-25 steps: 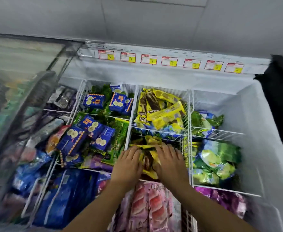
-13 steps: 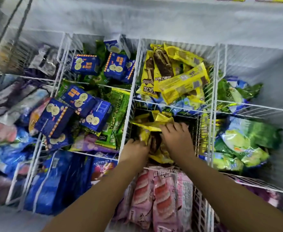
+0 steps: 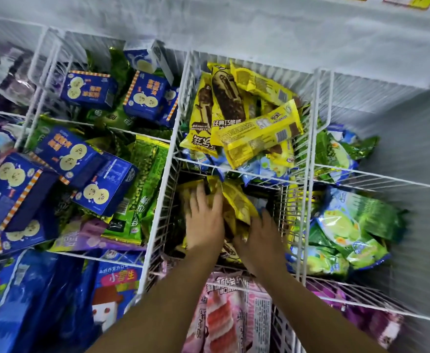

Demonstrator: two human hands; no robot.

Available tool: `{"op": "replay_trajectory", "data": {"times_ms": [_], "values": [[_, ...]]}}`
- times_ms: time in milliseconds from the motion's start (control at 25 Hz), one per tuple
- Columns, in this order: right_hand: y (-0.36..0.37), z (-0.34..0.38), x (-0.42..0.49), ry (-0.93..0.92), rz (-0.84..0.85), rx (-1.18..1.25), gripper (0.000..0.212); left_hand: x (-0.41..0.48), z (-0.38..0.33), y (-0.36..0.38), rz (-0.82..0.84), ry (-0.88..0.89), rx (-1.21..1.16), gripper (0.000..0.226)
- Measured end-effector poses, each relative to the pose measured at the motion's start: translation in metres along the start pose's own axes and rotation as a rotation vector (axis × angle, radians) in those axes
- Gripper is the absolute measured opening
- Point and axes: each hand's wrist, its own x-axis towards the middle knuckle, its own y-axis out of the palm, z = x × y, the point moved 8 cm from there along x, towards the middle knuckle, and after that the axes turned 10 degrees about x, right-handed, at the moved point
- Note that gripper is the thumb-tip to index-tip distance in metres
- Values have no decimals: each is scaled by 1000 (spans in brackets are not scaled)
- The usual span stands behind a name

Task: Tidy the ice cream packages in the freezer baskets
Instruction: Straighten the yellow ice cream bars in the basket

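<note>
Both my hands are down in the middle wire basket (image 3: 283, 220) of the freezer, on a loose pile of yellow ice cream packages (image 3: 238, 203). My left hand (image 3: 203, 222) lies flat on the left of the pile, with straight fingers pressing the wrappers. On the right side of the pile my right hand (image 3: 263, 240) holds on, its fingers partly hidden behind a raised yellow package. The bottom of this basket is dark and mostly hidden.
The basket behind holds yellow chocolate bar packages (image 3: 249, 123) over pale blue ones. Blue boxes (image 3: 81, 159) and green packages (image 3: 145, 189) fill the left baskets. Green-and-blue packs (image 3: 349, 225) lie on the right. Pink packages (image 3: 221, 319) lie nearest me, below my forearms.
The camera has dropped closer to the baskets. My left hand has slid forward onto the pile with its fingers spread, and my right hand has moved back to the pile's right side.
</note>
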Motion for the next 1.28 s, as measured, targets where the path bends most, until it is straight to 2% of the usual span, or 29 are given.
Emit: {"op": "replay_trajectory", "data": {"times_ms": [40,120,240,400,480,520,560,640,720,880,1040,1280], "values": [[5,-2,2,30,18,38,67,-3,7,13,29,-121,-74,59],[6,1,0,38,-64,80,62,-9,14,35,120,-263,-172,70],[6,1,-3,53,-147,189,61,-7,13,44,153,-273,-139,72],[7,-2,-4,58,-21,239,94,-4,20,48,162,-290,-156,79],[16,0,-2,80,95,174,119,-4,22,48,160,-319,-204,82],[21,2,-3,107,118,108,124,-4,22,47,150,-324,-217,80],[24,4,-3,126,84,70,119,-4,22,47,142,-325,-224,77],[26,6,-3,136,-44,109,94,-5,23,47,134,-333,-224,70],[31,6,-1,152,-82,169,77,-4,23,48,131,-337,-208,63],[25,2,4,153,-128,118,76,-4,22,46,98,-346,-284,49],[27,3,6,106,-121,305,67,-6,17,42,75,-306,-356,50],[14,12,2,77,-208,161,41,-8,18,36,90,-309,-280,31]]}}
